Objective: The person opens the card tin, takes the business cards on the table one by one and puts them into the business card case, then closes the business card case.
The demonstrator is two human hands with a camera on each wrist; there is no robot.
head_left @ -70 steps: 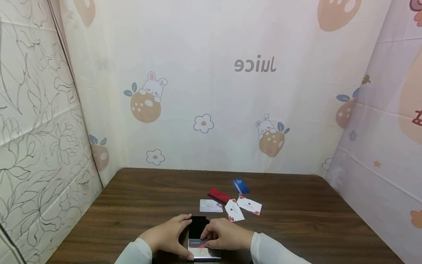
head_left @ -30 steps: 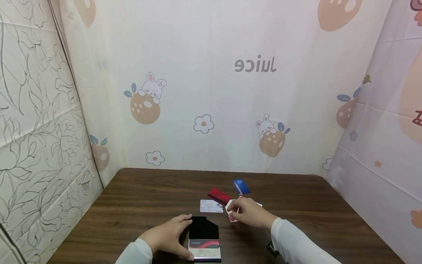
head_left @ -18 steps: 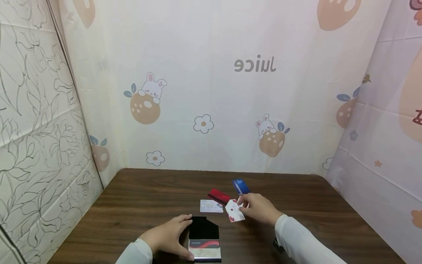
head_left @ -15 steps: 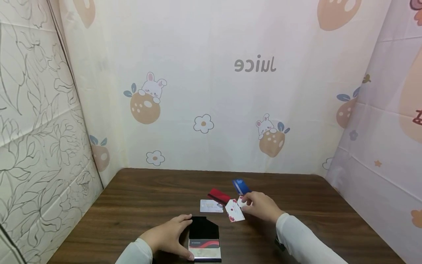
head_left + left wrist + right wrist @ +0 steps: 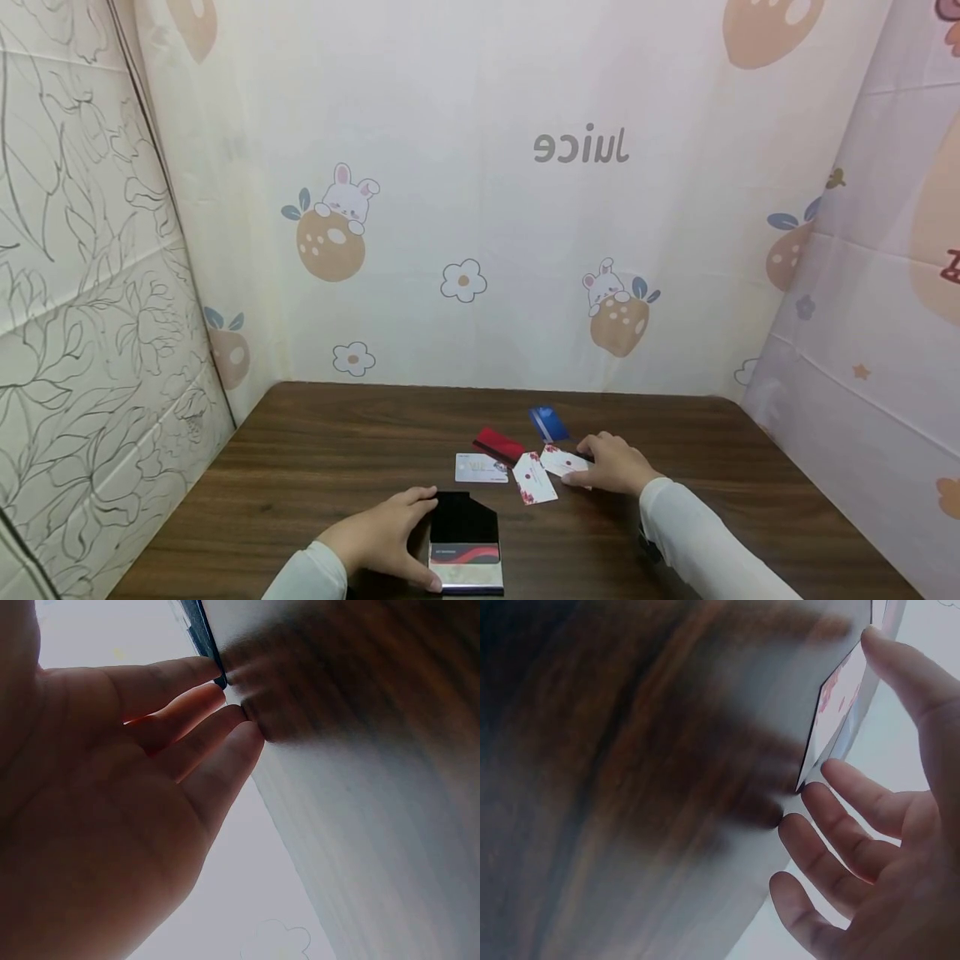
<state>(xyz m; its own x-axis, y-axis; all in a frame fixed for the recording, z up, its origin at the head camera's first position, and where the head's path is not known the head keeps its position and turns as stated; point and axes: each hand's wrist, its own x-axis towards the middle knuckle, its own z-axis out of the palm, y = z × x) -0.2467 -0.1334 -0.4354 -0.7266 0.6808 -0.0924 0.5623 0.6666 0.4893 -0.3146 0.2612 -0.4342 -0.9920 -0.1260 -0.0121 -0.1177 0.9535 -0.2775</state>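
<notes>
A card case [image 5: 463, 518] lies with its black flap folded back, a grey and red card [image 5: 467, 553] showing inside it. My left hand [image 5: 382, 533] rests along the case's left side, index fingertip near the far corner and thumb at the near corner; in the left wrist view its fingers [image 5: 225, 754] stretch to the case's dark edge. At the right, my right hand [image 5: 617, 468] reaches over a white card with red flowers [image 5: 561, 461]. Its thumb is at the card's near edge and its fingers, spread loosely, stand by the right end.
A second flowered white card [image 5: 534, 479] lies beside the first. Around them are a red card [image 5: 498, 446], a pale silver card [image 5: 481, 468] and a blue card [image 5: 549, 423]. The brown wooden table [image 5: 337, 442] ends at a printed curtain [image 5: 480, 333].
My right hand left the card case, passed over the nearer flowered card and moved right to the other one, its fingers now spread wider. The left hand and the cards have stayed put.
</notes>
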